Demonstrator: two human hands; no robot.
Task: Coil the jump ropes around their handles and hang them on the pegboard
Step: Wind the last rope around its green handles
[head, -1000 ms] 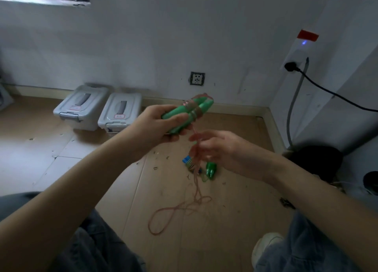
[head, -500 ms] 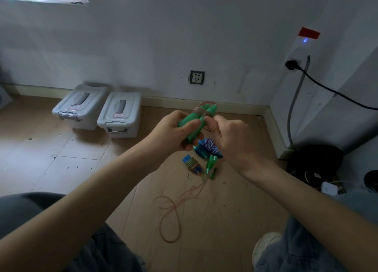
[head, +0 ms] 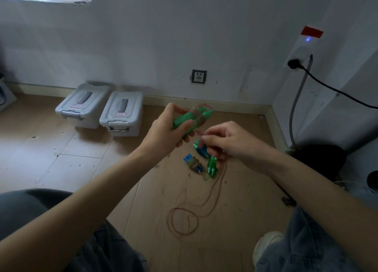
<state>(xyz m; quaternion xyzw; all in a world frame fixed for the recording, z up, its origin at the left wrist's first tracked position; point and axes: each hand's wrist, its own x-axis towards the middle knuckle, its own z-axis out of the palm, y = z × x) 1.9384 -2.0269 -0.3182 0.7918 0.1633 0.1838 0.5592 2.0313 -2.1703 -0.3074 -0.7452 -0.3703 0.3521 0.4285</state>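
Fingers of the left hand point(head: 167, 129) are curling around the pair of green handles point(head: 193, 118), which are pointing up and away toward the wall with reddish rope wound about their upper part. Just right of it, the right hand point(head: 229, 141) is pinching the loose reddish rope point(head: 184, 220), which is trailing down into loops on the floor point(head: 235, 220) below both hands. Beneath the right hand, three already coiled ropes point(head: 194, 163) are lying on the floor. Beyond the left hand, two grey boxes point(head: 104, 110) are sitting against the wall.
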